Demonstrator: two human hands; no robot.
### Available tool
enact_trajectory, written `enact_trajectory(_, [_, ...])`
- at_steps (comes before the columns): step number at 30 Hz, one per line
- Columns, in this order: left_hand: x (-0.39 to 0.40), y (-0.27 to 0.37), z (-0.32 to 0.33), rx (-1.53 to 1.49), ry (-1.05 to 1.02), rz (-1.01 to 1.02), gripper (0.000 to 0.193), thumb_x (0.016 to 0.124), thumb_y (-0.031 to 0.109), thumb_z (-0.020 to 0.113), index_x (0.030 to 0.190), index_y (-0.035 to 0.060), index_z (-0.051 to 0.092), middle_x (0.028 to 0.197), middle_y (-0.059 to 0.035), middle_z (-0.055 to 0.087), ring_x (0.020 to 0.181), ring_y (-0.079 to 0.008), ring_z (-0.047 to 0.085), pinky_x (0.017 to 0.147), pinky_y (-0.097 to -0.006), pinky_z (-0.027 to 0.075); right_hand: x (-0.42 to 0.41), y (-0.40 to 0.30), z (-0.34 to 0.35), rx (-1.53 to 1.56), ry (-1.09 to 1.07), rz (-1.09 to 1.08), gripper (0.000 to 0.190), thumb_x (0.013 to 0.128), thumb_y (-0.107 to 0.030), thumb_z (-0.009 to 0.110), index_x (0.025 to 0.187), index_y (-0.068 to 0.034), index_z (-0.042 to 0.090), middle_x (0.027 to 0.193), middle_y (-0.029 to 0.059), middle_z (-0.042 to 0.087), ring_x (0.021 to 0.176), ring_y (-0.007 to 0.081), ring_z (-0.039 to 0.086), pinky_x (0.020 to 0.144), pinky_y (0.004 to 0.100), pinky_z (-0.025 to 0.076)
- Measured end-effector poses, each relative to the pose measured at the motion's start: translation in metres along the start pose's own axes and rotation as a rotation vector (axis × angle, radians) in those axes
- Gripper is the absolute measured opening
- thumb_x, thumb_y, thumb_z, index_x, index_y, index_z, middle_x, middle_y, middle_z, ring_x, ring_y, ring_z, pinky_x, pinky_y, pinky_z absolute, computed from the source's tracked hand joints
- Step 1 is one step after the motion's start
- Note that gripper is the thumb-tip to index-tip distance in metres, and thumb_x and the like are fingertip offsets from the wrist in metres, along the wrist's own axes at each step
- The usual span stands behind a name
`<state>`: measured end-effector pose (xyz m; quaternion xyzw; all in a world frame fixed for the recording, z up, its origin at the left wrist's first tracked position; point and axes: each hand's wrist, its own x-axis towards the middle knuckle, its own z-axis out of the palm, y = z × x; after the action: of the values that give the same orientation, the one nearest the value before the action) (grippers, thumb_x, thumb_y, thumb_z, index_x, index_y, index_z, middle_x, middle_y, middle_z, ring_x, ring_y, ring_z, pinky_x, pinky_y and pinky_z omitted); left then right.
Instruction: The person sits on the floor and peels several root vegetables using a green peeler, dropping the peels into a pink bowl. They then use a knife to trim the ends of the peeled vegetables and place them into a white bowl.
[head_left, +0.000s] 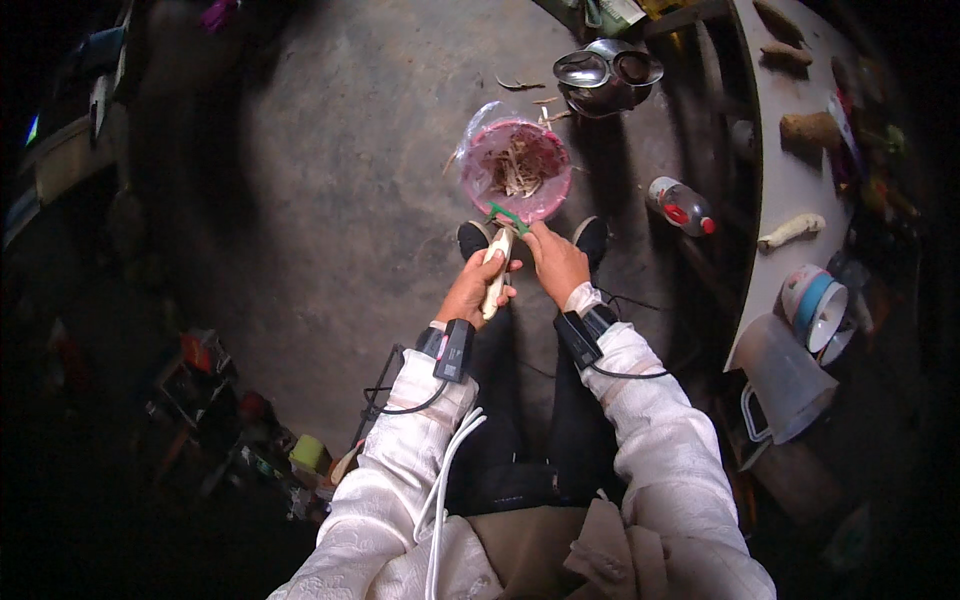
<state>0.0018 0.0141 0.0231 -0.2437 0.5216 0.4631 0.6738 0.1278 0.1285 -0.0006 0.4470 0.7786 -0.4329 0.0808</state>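
Note:
My left hand (469, 289) grips a pale, peeled root vegetable (498, 271), long and held at a slant with its far end toward the bin. In my right hand (559, 262) is a green peeler (508, 218), its head by the far end of the root. Whether the blade touches the root I cannot tell. Just beyond both hands stands a pink bin (568, 187) lined with a clear plastic bag (480, 124). Brown and whitish peelings (517, 166) lie inside it.
Stray peelings (551, 116) lie on the concrete floor (337, 187). Shiny metal bowls (609, 71) and a plastic bottle (681, 206) stand right of the bin. The white table (780, 187) holds another peeled root (792, 231), an unpeeled one (810, 130), stacked bowls (814, 304) and a plastic jug (787, 379).

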Motion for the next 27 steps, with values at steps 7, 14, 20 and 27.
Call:
enact_trajectory(7, [0.0,0.005,0.003,0.21,0.003,0.047,0.027,0.097,0.027,0.063,0.113,0.0071,0.055,0.09,-0.0045,0.063,0.052,-0.0106,0.054,0.044,-0.0217,0.042,-0.017,-0.003,-0.008,0.008,0.023,-0.283,0.016,0.098,-0.027,0.053,0.098,-0.011,0.053,0.086,0.0126,0.065,0.084,0.0367,0.064,0.067,0.0503,0.05])
enact_trajectory(14, [-0.008,0.006,0.015,0.343,0.101,0.112,0.032,0.093,0.024,0.067,0.116,0.0045,0.054,0.074,0.0015,0.055,0.051,-0.0082,0.048,0.043,-0.0234,0.038,0.019,0.013,-0.007,-0.087,0.042,0.015,0.02,0.099,-0.03,0.05,0.1,-0.012,0.058,0.092,0.0147,0.068,0.087,0.0377,0.065,0.068,0.0523,0.05])
enact_trajectory(20, [0.0,0.018,0.009,0.411,0.03,0.012,0.036,0.095,0.022,0.053,0.128,0.0064,0.049,0.088,-0.0034,0.059,0.062,-0.012,0.058,0.051,-0.0236,0.046,-0.016,0.004,-0.007,0.01,-0.003,-0.254,0.02,0.098,-0.03,0.053,0.097,-0.01,0.053,0.087,0.0127,0.064,0.086,0.0367,0.063,0.07,0.0519,0.049])
enact_trajectory(27, [-0.006,0.016,0.009,0.398,0.038,0.168,0.039,0.09,0.014,0.06,0.127,0.002,0.052,0.083,-0.0038,0.061,0.058,-0.0109,0.058,0.049,-0.0252,0.044,0.027,0.016,-0.01,-0.155,0.009,-0.032,0.02,0.098,-0.031,0.053,0.103,-0.013,0.062,0.091,0.0131,0.069,0.086,0.0367,0.065,0.07,0.0508,0.05])
